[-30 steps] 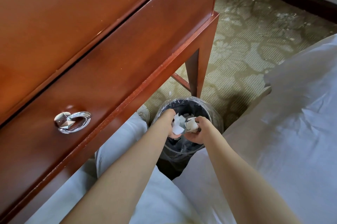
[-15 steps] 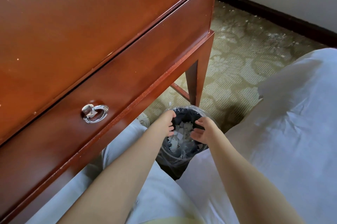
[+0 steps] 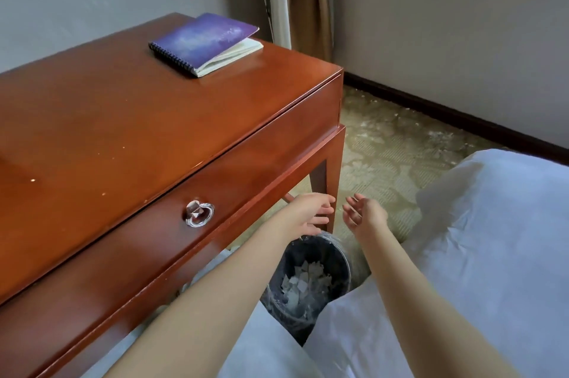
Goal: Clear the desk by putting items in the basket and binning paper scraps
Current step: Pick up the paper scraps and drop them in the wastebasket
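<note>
L hand & R hand: fingers loosely spread, palms facing each other, nothing held. Poised just above lined waste bin, on floor by desk leg. Inside bin: paper scraps, a fair pile, so binning judged done or nearly so. Up on desk: spiral notebook, purple cover, near far R corner, untouched; prob. next for basket. No basket in view. Pale specks on desktop, too small to tell if scraps. Further out: white bedding at R, patterned carpet.
</note>
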Motion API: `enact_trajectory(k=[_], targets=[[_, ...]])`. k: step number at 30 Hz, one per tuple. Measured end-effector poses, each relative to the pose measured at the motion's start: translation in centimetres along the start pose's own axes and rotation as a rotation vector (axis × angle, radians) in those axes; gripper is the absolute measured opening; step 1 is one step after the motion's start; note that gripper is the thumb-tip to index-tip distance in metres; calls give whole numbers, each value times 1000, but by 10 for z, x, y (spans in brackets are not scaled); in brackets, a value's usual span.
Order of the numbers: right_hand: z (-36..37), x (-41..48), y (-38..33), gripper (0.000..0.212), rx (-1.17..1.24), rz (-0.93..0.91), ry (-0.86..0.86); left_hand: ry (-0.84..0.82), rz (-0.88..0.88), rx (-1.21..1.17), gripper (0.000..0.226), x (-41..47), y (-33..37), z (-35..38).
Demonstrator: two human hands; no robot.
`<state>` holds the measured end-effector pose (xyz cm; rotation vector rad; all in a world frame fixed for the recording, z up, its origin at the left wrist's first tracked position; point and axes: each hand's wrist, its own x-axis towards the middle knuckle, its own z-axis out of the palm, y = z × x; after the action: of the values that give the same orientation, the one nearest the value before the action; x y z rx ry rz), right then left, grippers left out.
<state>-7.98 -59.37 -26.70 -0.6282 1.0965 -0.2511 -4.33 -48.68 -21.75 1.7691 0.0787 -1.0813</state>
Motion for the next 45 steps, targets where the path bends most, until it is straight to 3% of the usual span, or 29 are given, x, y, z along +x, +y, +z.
enact_trajectory(k=[8,14,23,29,34,45], targets=[[30,-70,-66,16,105,-232,-225,-162,289,12,17,-77,78,-19],[65,-125,-82,12,23,-312,-390,-110,463,-10,18,-128,114,-49],[127,-183,-57,24,-89,-325,-607,199,542,-75,15,-179,108,-141],[177,-228,-40,22,-202,-308,-769,431,558,-63,18,-219,88,-223],[223,-265,-4,25,-375,-365,-854,645,541,-45,17,-247,57,-285],[303,-310,121,28,-882,-386,-1139,910,389,-195,26,-299,-30,-380]])
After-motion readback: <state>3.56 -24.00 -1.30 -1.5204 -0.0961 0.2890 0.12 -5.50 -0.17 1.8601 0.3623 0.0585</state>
